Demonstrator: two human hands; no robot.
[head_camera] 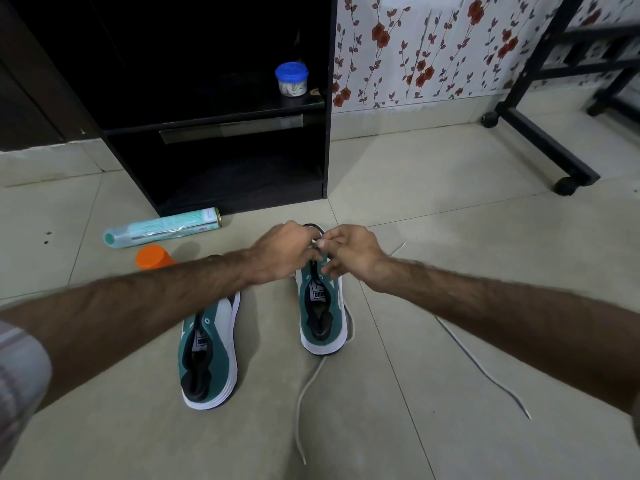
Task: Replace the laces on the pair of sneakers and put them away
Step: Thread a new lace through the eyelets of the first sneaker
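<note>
Two green shoes sit on the floor tiles. The right shoe (322,306) is at 12 o'clock from the person, and the left shoe (209,355) is at 9 o'clock from it. Both hands work at its toe end. The right hand (349,256) pinches the white lace (304,393) tip. The left hand (282,252) has curled fingers, but what it holds cannot be seen. The lace could slip out of a hole if it is pulled too hard. The hands hide the holes. The left shoe's toe hides under an arm.
</note>
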